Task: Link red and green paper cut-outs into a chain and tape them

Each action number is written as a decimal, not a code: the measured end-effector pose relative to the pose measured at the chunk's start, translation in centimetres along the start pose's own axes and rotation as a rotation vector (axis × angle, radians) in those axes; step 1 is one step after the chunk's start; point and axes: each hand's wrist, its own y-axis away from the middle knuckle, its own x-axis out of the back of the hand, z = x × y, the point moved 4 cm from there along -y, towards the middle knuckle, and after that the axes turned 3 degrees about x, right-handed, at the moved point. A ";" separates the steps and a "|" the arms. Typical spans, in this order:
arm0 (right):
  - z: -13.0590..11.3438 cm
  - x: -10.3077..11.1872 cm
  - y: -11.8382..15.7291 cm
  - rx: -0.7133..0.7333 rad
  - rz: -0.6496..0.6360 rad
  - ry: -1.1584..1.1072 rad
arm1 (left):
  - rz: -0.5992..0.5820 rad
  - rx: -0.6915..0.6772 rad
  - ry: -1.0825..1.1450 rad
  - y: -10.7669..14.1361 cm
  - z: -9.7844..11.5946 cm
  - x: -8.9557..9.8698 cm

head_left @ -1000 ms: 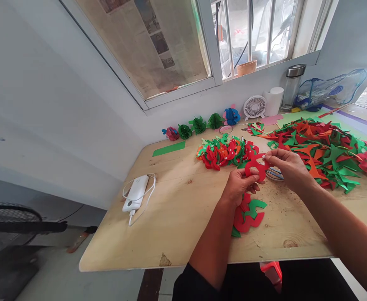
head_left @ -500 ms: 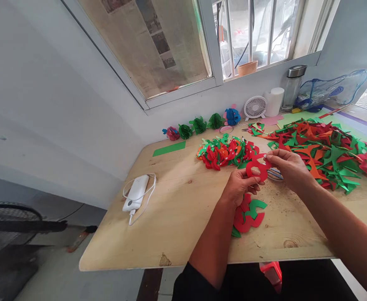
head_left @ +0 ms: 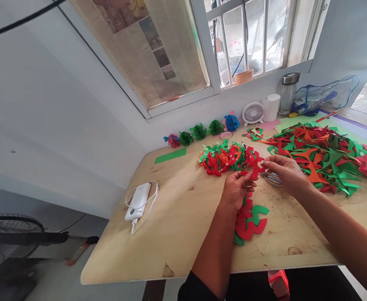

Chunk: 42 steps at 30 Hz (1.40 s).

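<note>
Between my hands is a red paper cutout (head_left: 256, 168) with a curved outline. My left hand (head_left: 237, 189) pinches its lower left side between thumb and fingers. My right hand (head_left: 284, 170) is closed at its right edge, where a small pale bit shows by the fingertips; what that bit is I cannot make out. Under and beside my left wrist lie red and green cutouts (head_left: 251, 223). Just beyond my hands sits a heap of red, green and orange cutouts (head_left: 223, 159) with small white spots. A blue-handled tool (head_left: 273, 179) lies partly hidden beside my right hand.
A large pile of paper scraps (head_left: 327, 152) covers the right of the wooden table (head_left: 177, 225). Along the wall stand green paper ornaments (head_left: 200, 131), a small white fan (head_left: 253, 113) and a glass bottle (head_left: 289, 94). A white power bank (head_left: 138, 201) with its cable lies left.
The red cutout has turned and shifted slightly left and away, close to the spotted heap. Both hands still hold it. The whole view has tilted a little.
</note>
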 end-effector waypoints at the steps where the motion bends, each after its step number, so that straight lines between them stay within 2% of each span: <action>1: 0.0 0.0 0.0 0.000 -0.005 0.003 | 0.009 0.001 -0.001 0.0 0.0 0.0; 5: 0.1 -0.2 0.2 -0.015 -0.028 0.023 | 0.044 0.013 0.002 -0.2 -0.2 0.2; 10: -0.1 -0.2 0.5 0.120 0.012 0.266 | 0.122 -0.028 -0.004 -0.3 0.0 0.5; 12: -0.4 -0.1 0.6 0.240 0.044 0.407 | 0.134 -0.034 -0.001 -0.2 0.1 0.5; 17: -1.9 -0.8 1.5 0.743 0.093 0.734 | 0.135 -0.045 0.015 0.1 0.3 0.1; 22: -2.5 -1.8 2.6 0.933 0.081 0.918 | 0.125 -0.079 0.072 0.3 0.5 -0.2; 30: -2.8 -2.2 3.3 1.026 0.124 1.033 | 0.124 -0.098 0.107 0.2 0.7 -0.4; 42: -2.6 -2.4 3.4 1.091 0.095 1.109 | 0.076 -0.112 0.136 0.7 1.1 -0.7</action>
